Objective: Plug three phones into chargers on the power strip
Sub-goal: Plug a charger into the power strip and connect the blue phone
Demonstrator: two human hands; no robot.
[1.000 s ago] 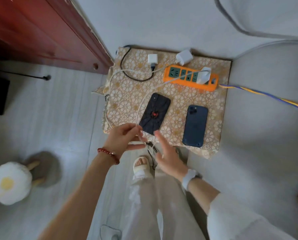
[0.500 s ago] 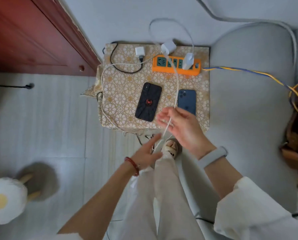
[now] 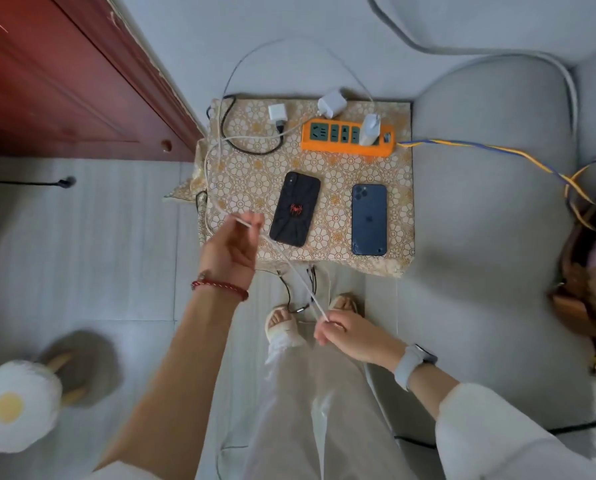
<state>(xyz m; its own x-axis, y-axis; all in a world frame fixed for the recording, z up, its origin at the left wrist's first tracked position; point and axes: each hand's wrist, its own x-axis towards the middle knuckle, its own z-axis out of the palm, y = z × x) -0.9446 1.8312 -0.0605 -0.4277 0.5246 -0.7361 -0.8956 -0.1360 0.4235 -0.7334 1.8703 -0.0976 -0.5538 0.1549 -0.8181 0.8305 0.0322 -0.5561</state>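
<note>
A thin white charging cable (image 3: 289,268) runs taut between both hands. The left hand (image 3: 229,252), with a red beaded bracelet (image 3: 220,287) at the wrist, has its grip closed on the cable's upper stretch over the near left corner of the tabletop covered by a gold floral-patterned cloth (image 3: 345,168). The right hand (image 3: 353,336), wearing a white wristband (image 3: 411,363), pinches the cable's lower end above the floor, close to the person's sandalled feet.

On the cloth lie a black phone with a red spider emblem (image 3: 295,209) and, beside it but apart, a dark blue phone (image 3: 368,220), both face down. Behind them sits an orange power strip (image 3: 347,136) with a white charger block (image 3: 369,129) plugged in; two other white chargers (image 3: 331,103) lie unplugged nearby.
</note>
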